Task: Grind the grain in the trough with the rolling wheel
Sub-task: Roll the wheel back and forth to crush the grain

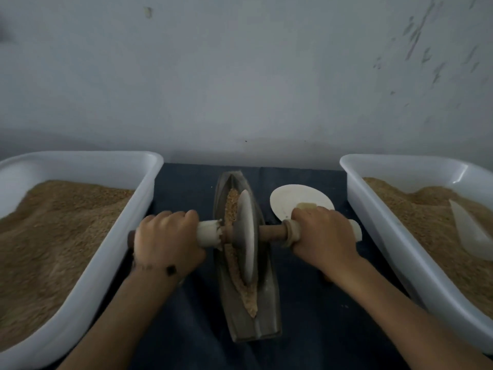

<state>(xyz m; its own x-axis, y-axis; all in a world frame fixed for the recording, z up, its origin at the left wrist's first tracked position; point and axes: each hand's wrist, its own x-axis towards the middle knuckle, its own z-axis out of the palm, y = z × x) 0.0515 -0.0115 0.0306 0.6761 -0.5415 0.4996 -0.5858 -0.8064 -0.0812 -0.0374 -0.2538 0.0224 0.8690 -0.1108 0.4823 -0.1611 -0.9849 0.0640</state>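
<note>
Between two white tubs (80, 263) of grain stood the trough (246, 303), dark and boat-shaped, lying lengthwise on a blue cloth (186, 193) over the bench. Grain (231, 206) lay along its groove, more of it on the left of the wheel (246, 236). That wheel sat upright in the trough about midway, its axle (272, 232) running crosswise. Left of the trough, the left hand (166, 236) had its grip curled round the axle's pale sleeve; right of it, the right hand (320, 231) was clamped on the other end. Behind the right hand lay a white plate (293, 196). A pale scoop (469, 231) rested in the tub right of the trough.
</note>
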